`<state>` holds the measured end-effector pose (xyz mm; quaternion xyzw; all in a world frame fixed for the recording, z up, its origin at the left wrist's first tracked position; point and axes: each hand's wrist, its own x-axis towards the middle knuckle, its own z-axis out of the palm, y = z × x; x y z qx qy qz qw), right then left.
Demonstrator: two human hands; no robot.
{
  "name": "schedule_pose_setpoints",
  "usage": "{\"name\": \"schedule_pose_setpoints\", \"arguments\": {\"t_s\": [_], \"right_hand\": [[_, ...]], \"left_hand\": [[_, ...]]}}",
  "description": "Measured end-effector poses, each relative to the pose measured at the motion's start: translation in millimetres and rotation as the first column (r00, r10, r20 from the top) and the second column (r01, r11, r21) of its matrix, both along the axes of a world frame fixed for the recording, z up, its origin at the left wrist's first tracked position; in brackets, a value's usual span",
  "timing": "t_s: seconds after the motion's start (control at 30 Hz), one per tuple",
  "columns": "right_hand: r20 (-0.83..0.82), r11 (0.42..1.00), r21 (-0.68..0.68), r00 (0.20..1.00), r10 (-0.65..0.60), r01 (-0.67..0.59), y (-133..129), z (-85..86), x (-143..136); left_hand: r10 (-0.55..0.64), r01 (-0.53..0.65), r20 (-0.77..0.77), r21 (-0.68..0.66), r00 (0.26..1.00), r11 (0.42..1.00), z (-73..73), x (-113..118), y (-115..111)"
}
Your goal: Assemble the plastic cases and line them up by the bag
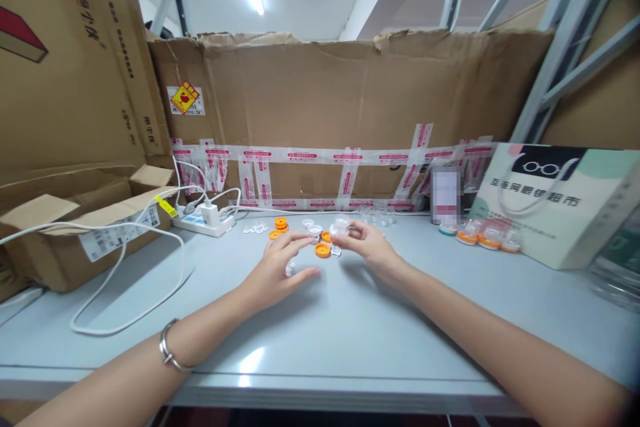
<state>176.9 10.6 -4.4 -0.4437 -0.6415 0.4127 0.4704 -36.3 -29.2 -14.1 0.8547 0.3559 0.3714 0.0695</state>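
My right hand [367, 247] pinches a clear plastic cup [339, 227] above the middle of the grey table. To its left, my left hand [283, 270] has thumb and fingers apart, near a small white piece [290, 269] at its palm; whether it touches that piece is unclear. Between the hands lie an orange ring [323, 251], a white ring [314, 231] and a small white part [336, 251]. More orange rings [281, 223] are stacked beyond my left fingers, beside small white pieces [256, 228]. Clear cups [377, 216] stand behind my right hand.
An open carton [115, 227], a power strip [207, 221] and looping white cables occupy the left. At the right are a phone [447, 197], orange-based clear-topped pieces [487, 238], a paper bag [545, 213] and a clear container [617, 260]. A cardboard wall [320, 100] closes the back.
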Motion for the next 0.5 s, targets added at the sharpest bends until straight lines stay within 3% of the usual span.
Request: {"name": "schedule_pose_setpoints", "arguments": {"t_s": [0.13, 0.27, 0.37, 0.5], "right_hand": [[0.128, 0.963, 0.043, 0.954, -0.270, 0.267, 27.7, 8.5, 60.5], [0.400, 0.841, 0.069, 0.758, -0.515, 0.536, 47.4, 12.7, 121.8], [0.613, 0.778, 0.072, 0.588, -0.528, 0.624, 51.4, 12.0, 149.5], [0.806, 0.760, 0.001, 0.450, -0.385, 0.650, 46.5, 11.1, 169.1]], "left_hand": [[-0.033, 0.037, -0.080, 0.042, 0.996, 0.998, 0.0, -4.3, -2.4], [-0.080, 0.090, -0.132, 0.067, 0.988, 0.994, 0.1, -8.2, -3.3], [-0.101, 0.113, -0.154, 0.072, 0.983, 0.991, 1.1, -10.3, -2.5], [-0.120, 0.129, -0.177, 0.041, 0.977, 0.991, 2.2, -12.0, -1.6]]}}
